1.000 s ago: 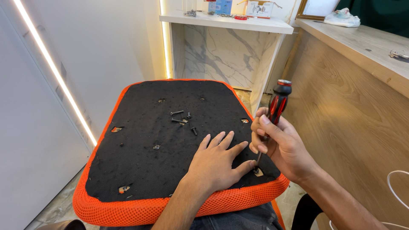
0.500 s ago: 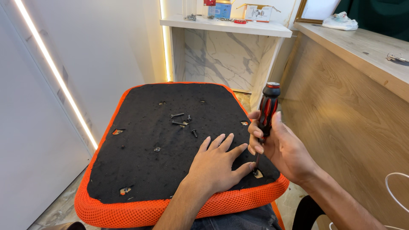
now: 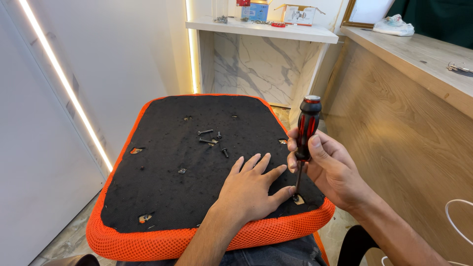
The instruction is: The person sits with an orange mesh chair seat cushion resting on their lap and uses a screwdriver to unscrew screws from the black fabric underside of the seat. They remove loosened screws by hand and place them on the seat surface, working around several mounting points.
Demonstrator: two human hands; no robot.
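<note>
On the orange-rimmed black fabric seat underside (image 3: 162,162), the left hand (image 3: 249,189) stays flat, while the right hand (image 3: 330,170), gripping the red-and-black screwdriver (image 3: 306,129), has straightened it upright over the near-right corner hole (image 3: 298,199).

black seat underside (image 3: 197,177), orange mesh rim (image 3: 167,244), red-black screwdriver (image 3: 306,129)

We counted four loose screws (image 3: 213,140) lying just beyond our left hand (image 3: 251,189), one red-and-black screwdriver (image 3: 305,133) in our right hand (image 3: 330,170), and one orange-rimmed seat cushion (image 3: 162,241) under both, with three torn holes (image 3: 144,217) left of our left hand.
</note>
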